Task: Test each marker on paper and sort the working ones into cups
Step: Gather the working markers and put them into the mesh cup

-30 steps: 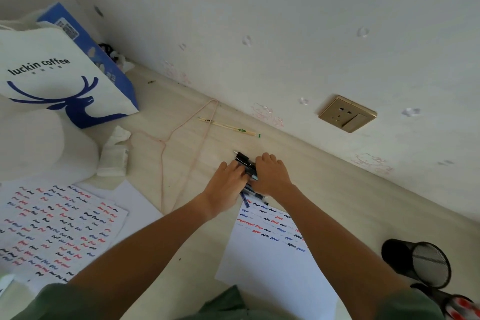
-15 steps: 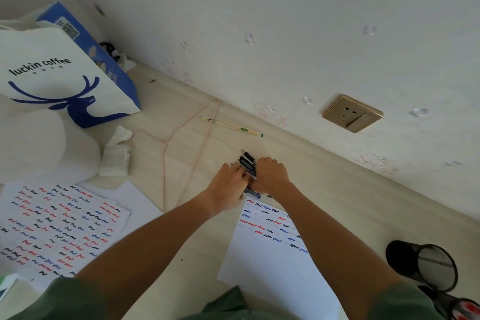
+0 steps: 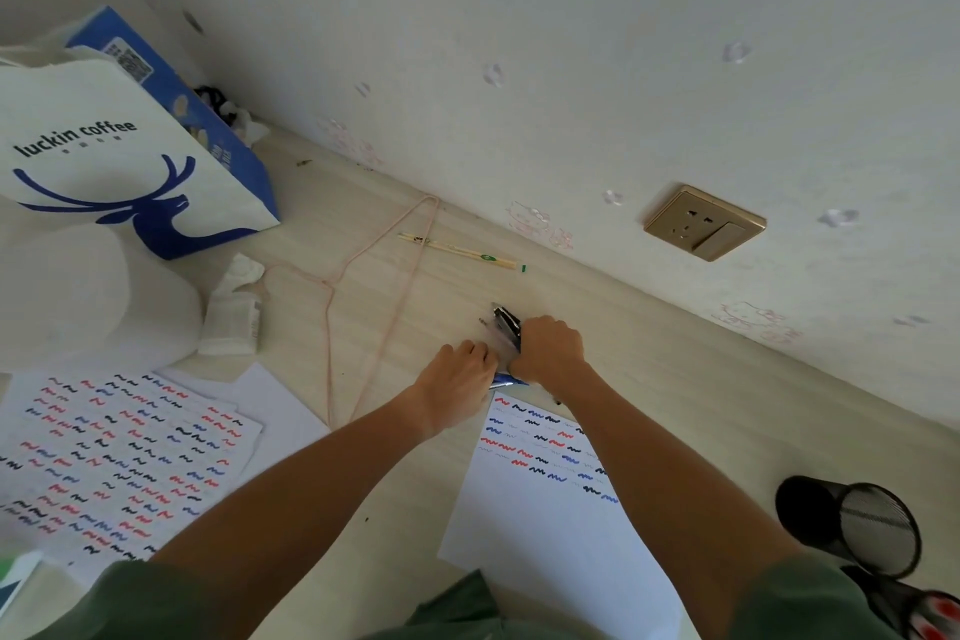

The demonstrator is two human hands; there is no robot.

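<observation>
Near the worktop's far edge, our left hand (image 3: 457, 382) and right hand (image 3: 551, 347) clamp the bundled markers (image 3: 506, 327); we should draw out one marker cleanly, keeping the rest gathered.

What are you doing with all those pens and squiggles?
A person is gathering a bundle of markers between both hands, the left hand and the right hand, at the far edge of a paper sheet. That sheet has a few rows of red, blue and black test squiggles. Another sheet to the left is full of them. A black mesh cup waits on the right.
</observation>
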